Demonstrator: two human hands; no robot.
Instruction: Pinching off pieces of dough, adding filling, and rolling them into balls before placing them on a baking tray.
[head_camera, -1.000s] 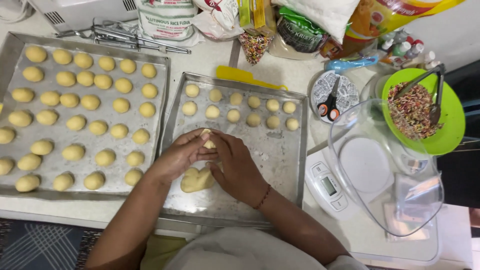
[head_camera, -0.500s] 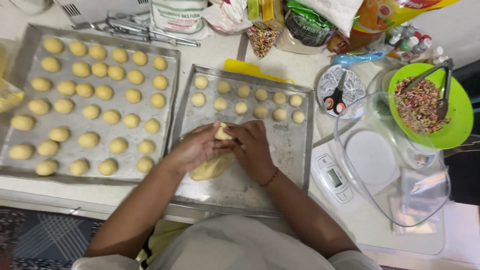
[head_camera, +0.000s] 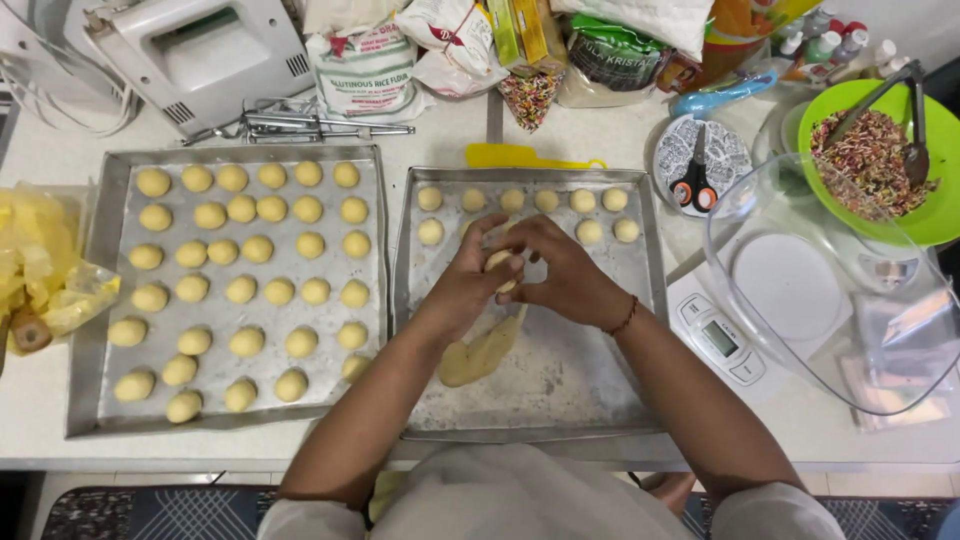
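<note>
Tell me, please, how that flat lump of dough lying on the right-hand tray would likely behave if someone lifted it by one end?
The dough lump would probably sag and stretch, since it lies spread flat and uneven on the right tray. It looks soft enough to tear or dent, given that the left hand and right hand shape a piece of it into a ball. It may also stick slightly.

We see two trays made of dull grey metal, the left tray (head_camera: 95, 300) and the right tray (head_camera: 560, 390), which looks dusty with flour. The dough balls (head_camera: 250, 280) look soft, smooth and matt. The big lump of dough (head_camera: 480, 355) looks smooth too. The green bowl (head_camera: 935, 225) is shiny plastic. The clear bowl (head_camera: 760, 330) is see-through, glossy plastic. The scissors (head_camera: 695, 185) have metal blades.
</note>
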